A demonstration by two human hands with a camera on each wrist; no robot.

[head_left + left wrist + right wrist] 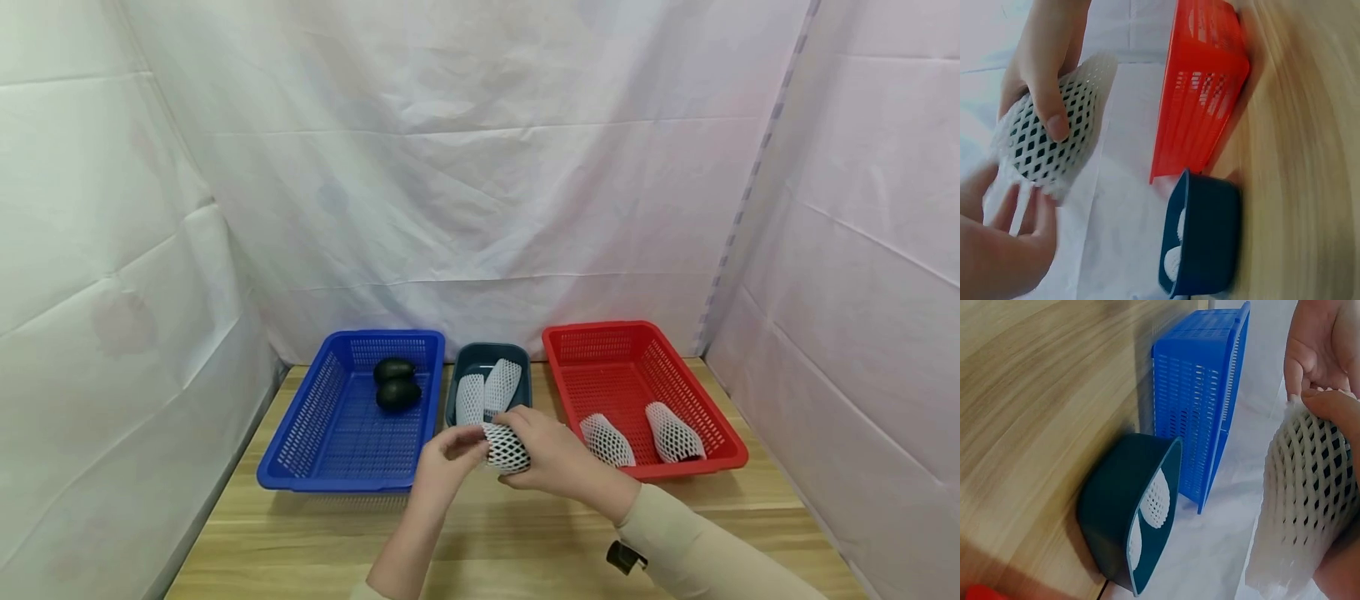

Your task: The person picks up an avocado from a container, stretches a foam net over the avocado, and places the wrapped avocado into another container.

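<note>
A right hand [543,452] curls its fingers around a netted dark fruit [510,450] above the tabletop [300,550], near a teal bin [1213,240], as a left hand [444,467] pinches the net's edge; 2 bare fruits [397,395] lie in a blue basket [341,446].

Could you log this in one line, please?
right hand: grips netted fruit; left hand: pinches net; blue basket: two dark fruits; red basket: two netted fruits

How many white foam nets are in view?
5: one net in the right hand, two in the bin, two in the red basket. More may be hidden in the bin.
</note>
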